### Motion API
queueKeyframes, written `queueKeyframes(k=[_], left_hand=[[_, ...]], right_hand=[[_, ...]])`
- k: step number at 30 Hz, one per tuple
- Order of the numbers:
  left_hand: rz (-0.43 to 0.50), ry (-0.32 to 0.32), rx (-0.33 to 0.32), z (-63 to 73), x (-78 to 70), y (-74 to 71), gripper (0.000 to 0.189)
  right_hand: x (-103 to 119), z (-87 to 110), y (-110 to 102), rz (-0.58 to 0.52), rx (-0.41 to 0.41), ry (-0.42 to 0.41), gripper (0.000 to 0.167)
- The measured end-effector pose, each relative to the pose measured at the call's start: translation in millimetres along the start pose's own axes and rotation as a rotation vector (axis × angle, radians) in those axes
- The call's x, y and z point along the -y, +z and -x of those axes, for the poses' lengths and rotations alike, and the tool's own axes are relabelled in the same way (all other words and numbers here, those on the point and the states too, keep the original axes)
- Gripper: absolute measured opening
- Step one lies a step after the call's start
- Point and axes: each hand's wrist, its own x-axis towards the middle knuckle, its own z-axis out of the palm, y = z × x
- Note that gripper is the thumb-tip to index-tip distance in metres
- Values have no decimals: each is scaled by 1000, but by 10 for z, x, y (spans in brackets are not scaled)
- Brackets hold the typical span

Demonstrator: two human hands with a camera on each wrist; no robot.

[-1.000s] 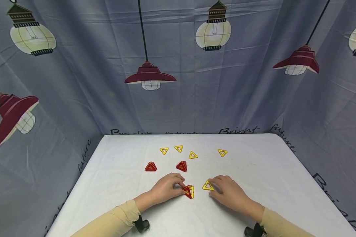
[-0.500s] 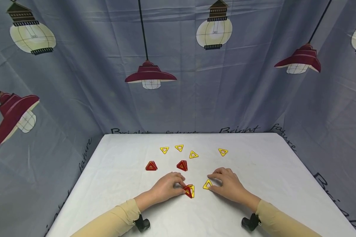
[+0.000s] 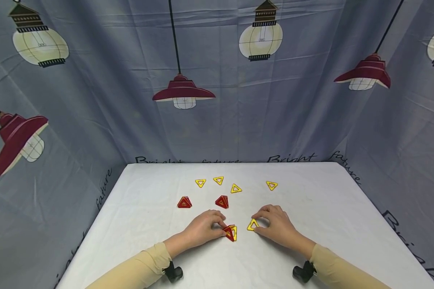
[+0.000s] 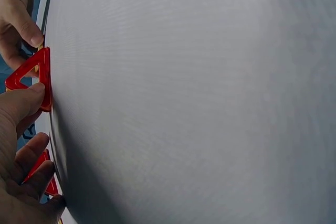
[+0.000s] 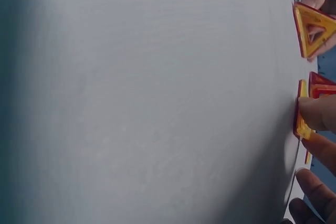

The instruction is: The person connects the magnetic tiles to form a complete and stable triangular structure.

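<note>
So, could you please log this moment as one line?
left hand: grips red-and-yellow piece; right hand: pinches yellow triangle; farther back: two red pyramids, four yellow triangles

On or just above the white surface [image 3: 202, 269]: five yellow triangular plastic frames [image 3: 236, 191], four at its far part, one nearer its front; two red plastic pyramids [image 3: 184, 203]; one red-and-yellow joined triangular piece [image 3: 230, 233]; two bare hands [image 3: 204, 226]. Beyond the surface, printed: three maroon lampshades [image 3: 183, 92], three cream lanterns [image 3: 261, 41].

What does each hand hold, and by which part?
The left hand pinches a red-and-yellow piece by its red face's left edge; the right hand pinches a yellow triangle by its right side.
</note>
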Motion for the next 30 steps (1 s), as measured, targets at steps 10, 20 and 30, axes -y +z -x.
queueKeyframes(k=[10, 20, 30], left_hand=[[-9, -4, 5, -3, -8, -1, 11], [-12, 0, 5, -2, -10, -3, 11], [-8, 0, 2, 1, -17, -7, 11]], right_hand=[[61, -50, 37, -106, 16, 66, 34], [28, -57, 34, -101, -17, 1, 30], [33, -38, 65, -135, 49, -5, 23]])
